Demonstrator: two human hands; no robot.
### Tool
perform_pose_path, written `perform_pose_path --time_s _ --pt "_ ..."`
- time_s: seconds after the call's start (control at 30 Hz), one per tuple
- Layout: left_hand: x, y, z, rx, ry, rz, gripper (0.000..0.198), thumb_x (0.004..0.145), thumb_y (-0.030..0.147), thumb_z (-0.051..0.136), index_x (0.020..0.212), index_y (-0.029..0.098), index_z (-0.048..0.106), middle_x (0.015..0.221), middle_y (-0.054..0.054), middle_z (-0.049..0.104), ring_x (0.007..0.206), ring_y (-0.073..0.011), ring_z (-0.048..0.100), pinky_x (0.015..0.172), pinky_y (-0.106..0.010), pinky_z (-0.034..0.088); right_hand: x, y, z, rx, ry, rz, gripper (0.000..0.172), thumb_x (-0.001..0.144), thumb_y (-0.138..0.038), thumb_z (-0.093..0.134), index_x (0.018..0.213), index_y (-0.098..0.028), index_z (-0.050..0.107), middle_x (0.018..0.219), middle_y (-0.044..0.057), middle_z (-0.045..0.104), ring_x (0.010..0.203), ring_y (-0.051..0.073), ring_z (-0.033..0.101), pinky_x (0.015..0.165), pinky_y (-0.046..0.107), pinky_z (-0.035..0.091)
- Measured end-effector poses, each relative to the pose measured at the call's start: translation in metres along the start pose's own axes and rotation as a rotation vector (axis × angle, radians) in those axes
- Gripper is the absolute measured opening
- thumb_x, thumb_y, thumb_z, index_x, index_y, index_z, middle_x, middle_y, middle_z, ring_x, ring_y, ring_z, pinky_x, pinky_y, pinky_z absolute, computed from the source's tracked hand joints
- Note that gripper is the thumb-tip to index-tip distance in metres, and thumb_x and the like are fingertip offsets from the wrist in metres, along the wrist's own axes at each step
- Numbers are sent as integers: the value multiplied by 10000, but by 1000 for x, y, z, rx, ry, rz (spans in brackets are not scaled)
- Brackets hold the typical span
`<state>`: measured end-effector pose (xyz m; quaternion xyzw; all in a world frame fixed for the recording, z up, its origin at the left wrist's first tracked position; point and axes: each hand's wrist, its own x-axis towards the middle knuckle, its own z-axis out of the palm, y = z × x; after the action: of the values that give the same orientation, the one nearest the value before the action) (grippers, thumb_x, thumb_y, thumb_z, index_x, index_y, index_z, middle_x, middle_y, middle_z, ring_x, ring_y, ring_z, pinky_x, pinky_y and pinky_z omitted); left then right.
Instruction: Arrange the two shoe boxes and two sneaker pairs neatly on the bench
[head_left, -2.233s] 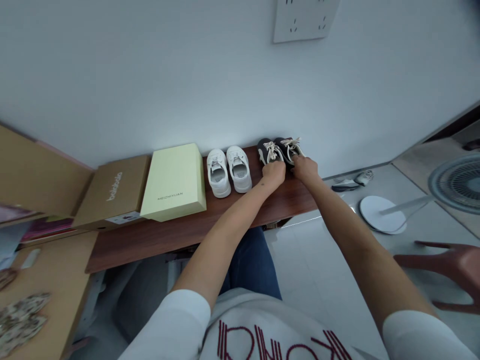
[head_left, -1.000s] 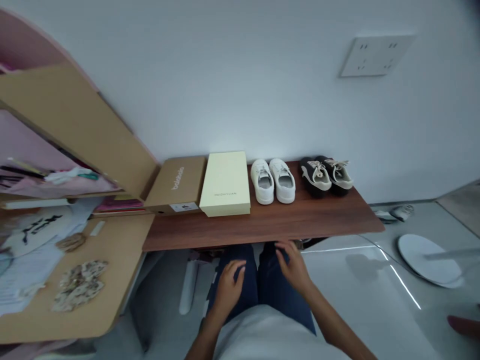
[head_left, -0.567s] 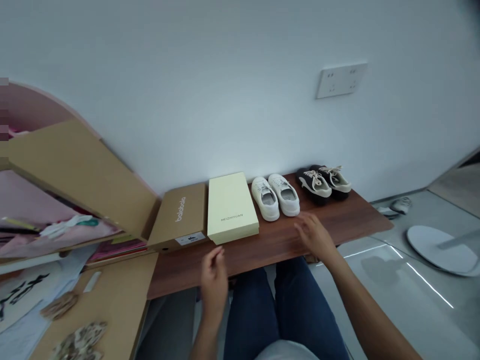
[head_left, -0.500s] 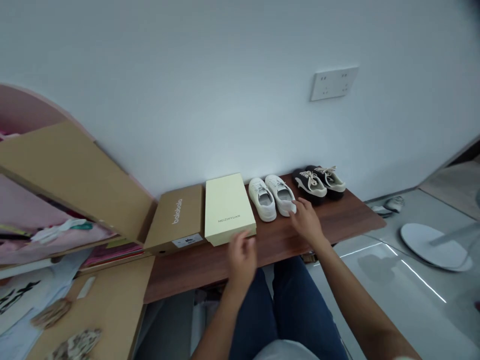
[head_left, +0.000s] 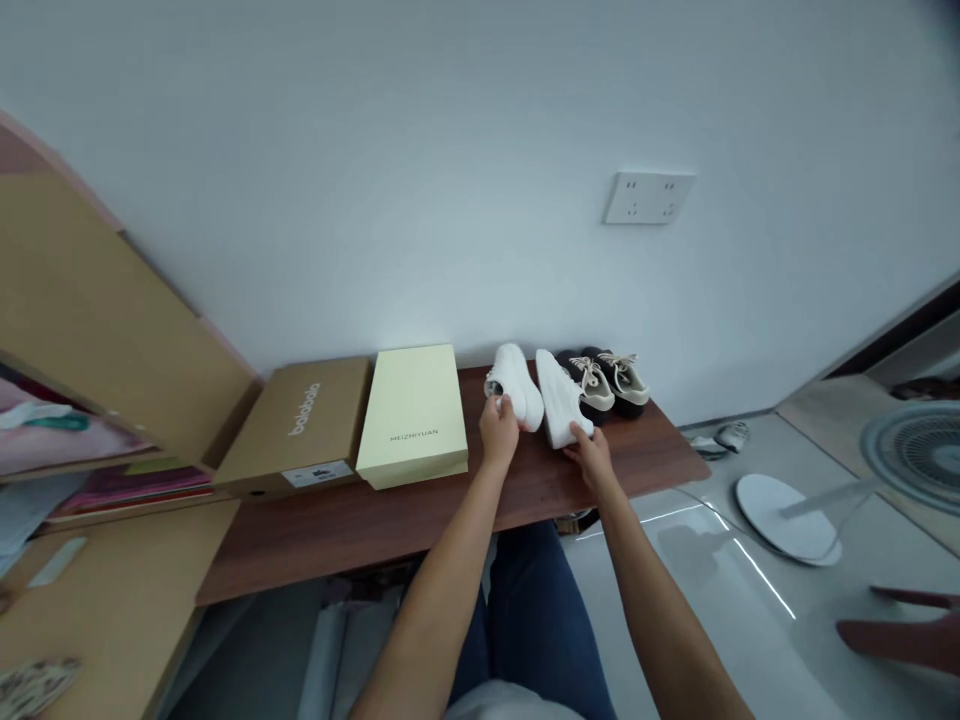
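Observation:
My left hand grips the heel of one white sneaker, which is tipped onto its side with the opening toward the left. With my right hand I hold the heel end of the other white sneaker, also turned on its side. Both sneakers are over the dark brown wooden board; I cannot tell whether they touch it. Just right of them stands a pair of black and cream lace-up shoes. To the left lies a pale yellow shoebox with its lid on.
A brown shoebox sits beside the yellow one, against a tan shelf unit. The wall behind carries a white socket plate. On the floor at right are a fan base, a reddish-brown leg and grey shoes.
My left hand has moved from near the yellow box to the left white sneaker. Both white sneakers, upright before, are now tipped on their sides in my hands. The view has shifted right.

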<state>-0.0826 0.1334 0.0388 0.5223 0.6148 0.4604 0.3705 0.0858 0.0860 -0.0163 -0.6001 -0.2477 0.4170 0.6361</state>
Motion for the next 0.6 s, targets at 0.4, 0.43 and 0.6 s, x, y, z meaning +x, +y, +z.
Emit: perform_pose_path --time_s 0.4,0.43,0.6 --pt "-68 -16 56 -46 -17 394 476 956 242 512 1426 183 470 1469 -193 463 1215 -238 623 966 -392 582 53 -49 -117 -768 248 -506 478 844 -456 580 1216 -156 588 1276 198 626 1262 331 544 1087 530 422" --pt "-68 -2 72 -36 -143 447 460 958 232 507 1417 192 488 1470 -182 470 1187 -228 635 963 -390 587 66 -59 -119 -845 252 -551 470 855 -420 572 1234 -143 580 1293 213 613 1294 342 511 1104 545 391" --pt "-35 66 164 265 -417 262 520 908 119 570 1420 71 489 1486 -280 472 1303 -315 583 1069 -455 510 112 -81 -99 -1039 35 -425 456 842 -350 646 1211 -86 594 1268 256 596 1223 322 555 1021 445 431"
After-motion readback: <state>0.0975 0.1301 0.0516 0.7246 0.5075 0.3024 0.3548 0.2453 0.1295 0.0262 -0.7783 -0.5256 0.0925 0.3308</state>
